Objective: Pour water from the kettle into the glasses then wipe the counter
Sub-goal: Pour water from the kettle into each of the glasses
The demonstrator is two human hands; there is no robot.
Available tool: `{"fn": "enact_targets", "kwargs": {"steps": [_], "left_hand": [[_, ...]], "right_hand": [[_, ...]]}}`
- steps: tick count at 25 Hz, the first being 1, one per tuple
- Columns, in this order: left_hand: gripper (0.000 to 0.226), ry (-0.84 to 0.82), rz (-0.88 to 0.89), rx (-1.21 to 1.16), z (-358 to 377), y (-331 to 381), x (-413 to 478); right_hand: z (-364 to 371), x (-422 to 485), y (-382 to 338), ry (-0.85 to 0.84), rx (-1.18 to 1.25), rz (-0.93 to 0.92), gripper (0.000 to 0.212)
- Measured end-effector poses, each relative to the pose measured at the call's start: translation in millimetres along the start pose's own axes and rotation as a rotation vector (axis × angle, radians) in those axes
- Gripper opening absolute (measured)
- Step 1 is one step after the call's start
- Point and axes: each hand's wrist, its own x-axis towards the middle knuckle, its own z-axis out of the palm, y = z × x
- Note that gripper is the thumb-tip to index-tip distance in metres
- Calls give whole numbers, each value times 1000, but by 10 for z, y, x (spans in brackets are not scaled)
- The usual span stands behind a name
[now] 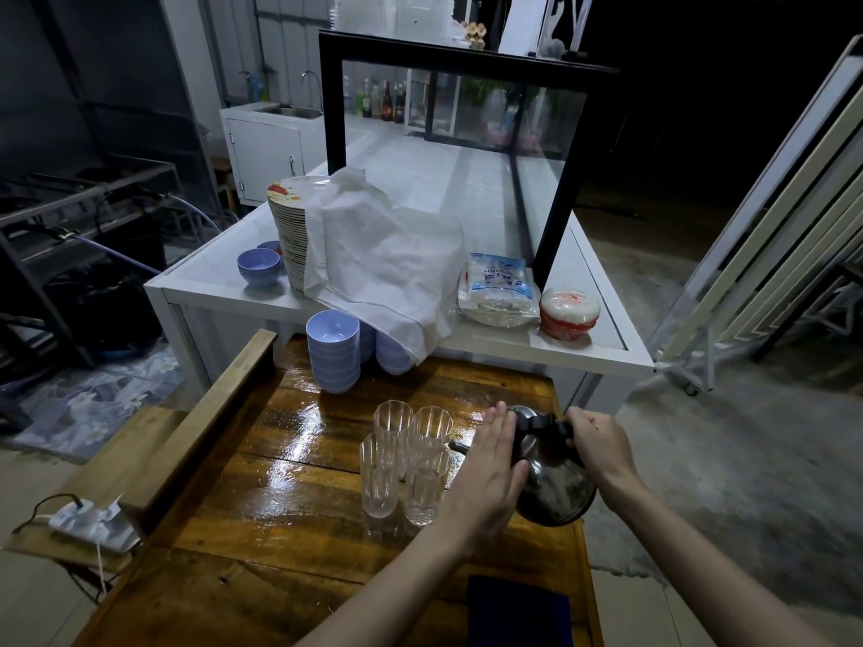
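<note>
A dark metal kettle (555, 483) is tilted to the left over the wet wooden counter (261, 520), its thin spout reaching the near right glass (426, 488). My right hand (595, 443) grips the kettle's black handle. My left hand (488, 473) lies flat against the kettle's left side, fingers straight. Several clear faceted glasses (394, 422) stand upright in a tight cluster just left of the kettle. A dark blue cloth (518, 609) lies on the counter near the front edge.
Stacks of lilac bowls (334, 352) stand at the counter's back. Behind, a white table (602, 352) carries a plate stack under a white cloth (387, 268), packets and a black-framed glass case (467, 63). A power strip (77, 516) lies on the left ledge.
</note>
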Motion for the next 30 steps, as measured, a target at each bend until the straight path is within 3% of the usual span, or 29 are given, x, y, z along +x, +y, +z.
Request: {"fn": "enact_targets", "kwargs": {"steps": [11,30], "left_hand": [[69,-29,95,148,-183,71,91],[63,67,60,-91,-631,-253,-187]], "right_hand": [[116,-202,106,66,351,257,29],[323,-219,-757,85,-99,-107,38]]}}
